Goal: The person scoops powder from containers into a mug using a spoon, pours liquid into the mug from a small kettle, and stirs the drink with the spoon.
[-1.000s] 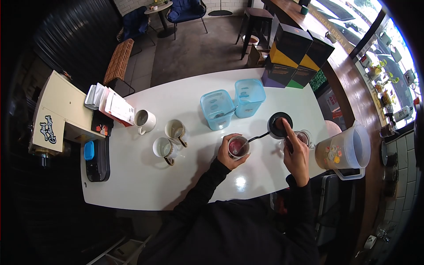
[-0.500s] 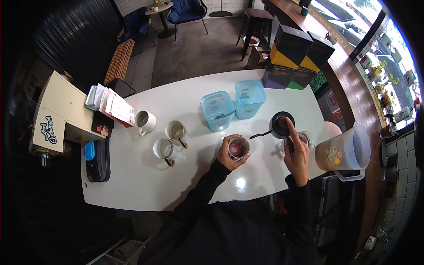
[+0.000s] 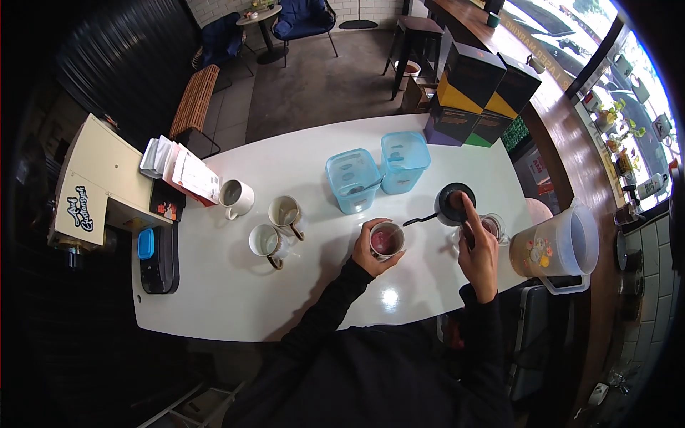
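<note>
My left hand (image 3: 369, 248) is wrapped around a cup (image 3: 386, 253) with reddish-pink contents. My right hand (image 3: 480, 250) grips a black gooseneck kettle (image 3: 448, 212), its index finger stretched over the lid. The thin spout points left, its tip just above and right of the cup. A faint pale streak inside the cup looks like a stream of liquid. Partly behind my right hand stands a clear glass vessel (image 3: 501, 227). Beyond the cup are two translucent blue containers, one left (image 3: 352, 187) and one right (image 3: 404, 164); the left one has a utensil in it.
Three mugs, one farther back (image 3: 236, 199) and two nearer (image 3: 286, 212) (image 3: 265, 242), stand left on the white table (image 3: 214, 299). A large plastic pitcher (image 3: 553, 246) is at the right edge. Dark boxes (image 3: 474, 82) are stacked at the back right. A cream machine (image 3: 89, 178) is far left.
Both hands, the cup and the kettle hold nearly the same places. The whole view has shifted only very slightly.
</note>
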Demonstrator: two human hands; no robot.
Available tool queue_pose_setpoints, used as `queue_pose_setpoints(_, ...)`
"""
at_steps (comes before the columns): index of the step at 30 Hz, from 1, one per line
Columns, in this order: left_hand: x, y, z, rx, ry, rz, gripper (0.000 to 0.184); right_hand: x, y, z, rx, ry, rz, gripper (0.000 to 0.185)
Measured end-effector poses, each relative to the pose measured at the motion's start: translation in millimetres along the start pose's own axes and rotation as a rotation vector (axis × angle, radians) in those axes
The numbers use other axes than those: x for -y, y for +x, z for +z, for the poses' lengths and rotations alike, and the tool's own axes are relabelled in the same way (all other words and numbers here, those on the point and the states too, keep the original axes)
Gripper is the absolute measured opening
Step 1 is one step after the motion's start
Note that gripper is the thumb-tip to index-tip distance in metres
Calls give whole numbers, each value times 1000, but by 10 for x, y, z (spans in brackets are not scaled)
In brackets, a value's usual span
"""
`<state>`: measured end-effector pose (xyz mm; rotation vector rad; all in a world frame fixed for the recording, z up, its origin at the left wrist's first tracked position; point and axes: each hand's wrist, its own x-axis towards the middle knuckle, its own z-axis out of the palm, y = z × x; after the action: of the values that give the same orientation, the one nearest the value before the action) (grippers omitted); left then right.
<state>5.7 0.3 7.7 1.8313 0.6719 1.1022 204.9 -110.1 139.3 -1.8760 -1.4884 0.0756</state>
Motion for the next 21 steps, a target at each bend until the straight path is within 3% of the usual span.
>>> queue_pose_setpoints(21, -58, 58, -1, 43, 77, -123, 79, 33, 34, -38, 26, -63, -84, 83)
